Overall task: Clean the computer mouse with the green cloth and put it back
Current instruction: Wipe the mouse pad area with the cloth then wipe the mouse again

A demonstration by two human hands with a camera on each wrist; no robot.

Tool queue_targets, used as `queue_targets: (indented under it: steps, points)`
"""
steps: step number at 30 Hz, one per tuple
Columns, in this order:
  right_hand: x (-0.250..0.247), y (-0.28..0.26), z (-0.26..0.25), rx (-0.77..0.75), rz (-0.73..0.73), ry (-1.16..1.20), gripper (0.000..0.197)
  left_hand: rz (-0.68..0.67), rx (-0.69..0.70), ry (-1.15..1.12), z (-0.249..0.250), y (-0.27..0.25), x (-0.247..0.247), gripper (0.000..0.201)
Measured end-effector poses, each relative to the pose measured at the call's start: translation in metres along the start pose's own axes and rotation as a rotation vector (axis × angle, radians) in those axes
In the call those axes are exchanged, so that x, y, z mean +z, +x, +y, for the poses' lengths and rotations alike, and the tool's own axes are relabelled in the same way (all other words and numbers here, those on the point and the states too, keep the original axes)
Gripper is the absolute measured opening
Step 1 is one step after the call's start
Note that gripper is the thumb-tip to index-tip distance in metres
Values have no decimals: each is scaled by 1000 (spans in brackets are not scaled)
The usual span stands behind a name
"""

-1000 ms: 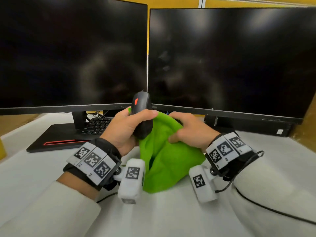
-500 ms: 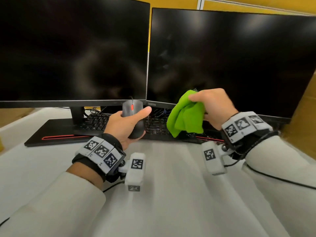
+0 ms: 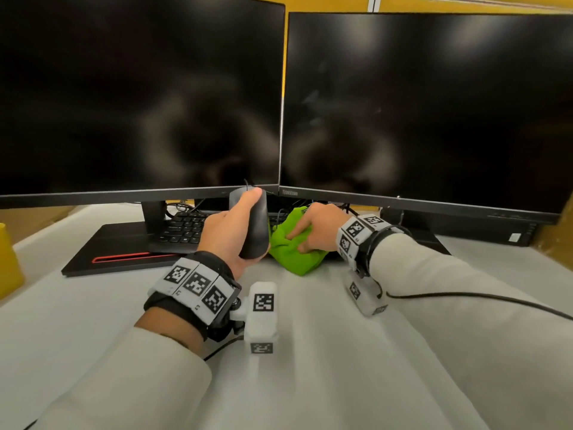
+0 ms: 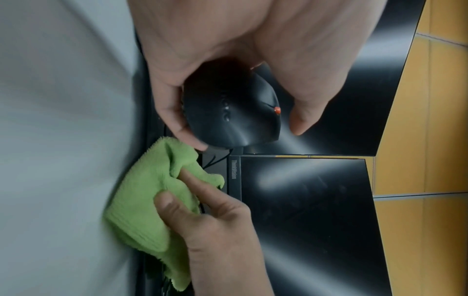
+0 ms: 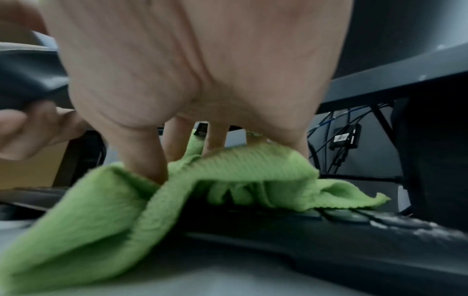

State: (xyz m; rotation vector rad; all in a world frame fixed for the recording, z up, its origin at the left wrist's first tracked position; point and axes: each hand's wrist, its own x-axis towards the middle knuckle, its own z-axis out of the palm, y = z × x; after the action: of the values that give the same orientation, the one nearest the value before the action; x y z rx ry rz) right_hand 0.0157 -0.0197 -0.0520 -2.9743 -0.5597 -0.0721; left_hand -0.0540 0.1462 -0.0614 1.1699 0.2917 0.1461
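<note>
A white desk (image 3: 310,367) is carrying two dark monitors (image 3: 434,103) before a yellow wall, seen from the head camera. The left hand (image 3: 229,234) is gripping a black computer mouse (image 3: 255,225) upright, lifted in front of the keyboard (image 3: 183,228). Just right of the mouse, the right hand (image 3: 316,228) is pressing curled fingers into the bunched green cloth (image 3: 291,252), which is lying over the keyboard's front edge.

From the left wrist, the mouse (image 4: 228,112) is showing a glossy back and red wheel, fingers clamping both sides; the cloth (image 4: 147,200) is sitting just beside it.

From the right wrist, fingertips (image 5: 147,160) are digging into the cloth (image 5: 101,210), draped on the keyboard (image 5: 329,236), with cables (image 5: 336,140) behind.
</note>
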Motion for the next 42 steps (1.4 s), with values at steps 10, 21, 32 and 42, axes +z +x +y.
queue_targets:
  steps: [10,21,32,42]
  points:
    - [-10,-14,33,268,46,-78,35,-28,-59,32,-2,-6,0,56]
    - [-8,-17,38,262,51,-46,27,-17,-37,65,-4,-7,5,55]
    - [-10,-16,9,252,59,-41,23,-15,-20,76,-3,-13,8,41]
    - [-32,-25,36,259,42,-86,35,-41,-18,93,-3,-15,8,46]
